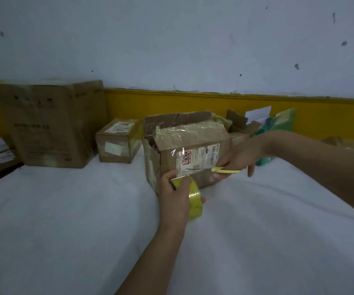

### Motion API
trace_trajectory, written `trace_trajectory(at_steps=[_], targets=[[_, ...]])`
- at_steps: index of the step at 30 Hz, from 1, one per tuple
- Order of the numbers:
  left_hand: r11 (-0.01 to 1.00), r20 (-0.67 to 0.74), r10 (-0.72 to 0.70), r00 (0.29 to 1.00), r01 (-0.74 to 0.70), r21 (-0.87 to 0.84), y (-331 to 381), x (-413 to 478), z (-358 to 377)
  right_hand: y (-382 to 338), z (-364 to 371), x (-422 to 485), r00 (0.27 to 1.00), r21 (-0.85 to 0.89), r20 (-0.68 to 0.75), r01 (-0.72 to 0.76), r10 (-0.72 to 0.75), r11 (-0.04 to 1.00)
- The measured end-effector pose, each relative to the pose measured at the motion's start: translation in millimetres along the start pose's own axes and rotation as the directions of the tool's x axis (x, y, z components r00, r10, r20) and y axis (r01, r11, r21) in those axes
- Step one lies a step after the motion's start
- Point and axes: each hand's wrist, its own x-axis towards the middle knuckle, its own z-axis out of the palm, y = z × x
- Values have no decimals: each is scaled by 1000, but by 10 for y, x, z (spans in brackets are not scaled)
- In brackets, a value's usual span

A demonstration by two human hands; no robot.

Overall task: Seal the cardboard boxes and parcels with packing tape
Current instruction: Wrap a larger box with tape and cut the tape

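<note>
Resting on a white cloth-covered surface, the worn cardboard box being taped stands mid-scene, its long axis running left to right and its labelled face turned toward the camera. The head view shows three boxes plainly: this one, a small box just left of it, and a large box farther left against the wall; more cardboard shows at the left edge and behind on the right, too unclear to count. A green parcel lies at the back right. One tape roll, yellowish, stands on edge at the box's near lower corner, clamped in the left hand. The right hand is closed on one pair of yellow-handled scissors, blades pointing left across the shipping label.
</note>
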Motion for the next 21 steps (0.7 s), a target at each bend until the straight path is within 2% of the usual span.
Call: trace_trajectory(at_steps=[4,7,9,14,18,21], targets=[[999,59,-29,998,30,-14,-1,-8,-15,-219,-118,85,997,40,40,58,-60,997],[999,72,-36,997,37,-17,6,-12,-25,-349,-189,98,994,-92,34,105,-102,990],[999,78,-34,996,37,-38,12,-16,-27,-358,-214,130,993,-160,-40,104,-111,982],[998,58,10,998,-6,-65,20,-12,-44,-302,-124,148,952,-123,-249,150,-177,981],[999,48,29,998,-27,-35,31,-21,-47,-237,-20,119,916,-103,-346,177,-203,979],[998,40,57,998,-56,-13,19,-38,-48,-159,71,43,889,-231,-390,157,-239,960]])
